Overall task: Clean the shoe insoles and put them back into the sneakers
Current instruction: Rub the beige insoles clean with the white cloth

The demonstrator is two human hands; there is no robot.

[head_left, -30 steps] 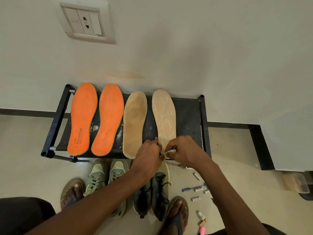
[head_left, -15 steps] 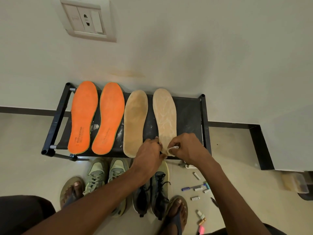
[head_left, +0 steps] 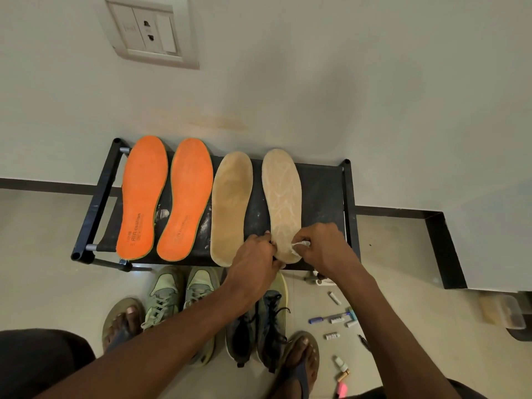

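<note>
1. Pale beige foam insole with whitish streaks, rightmost of four on black fabric-topped shoe rack; heel end partly hidden by both hands.
2. Left hand curled, fingertips pinching heel edge of that insole.
3. Right hand curled, pinching small white crumpled wipe against heel; most of wipe covered by fingers.
4. Plain tan insole and two orange insoles alongside, apart from hands.
5. Dark lace-up sneakers on floor, largely blocked by left forearm; pale green sneakers partly blocked too.
6. Small scattered floor items too tiny to identify.
</note>
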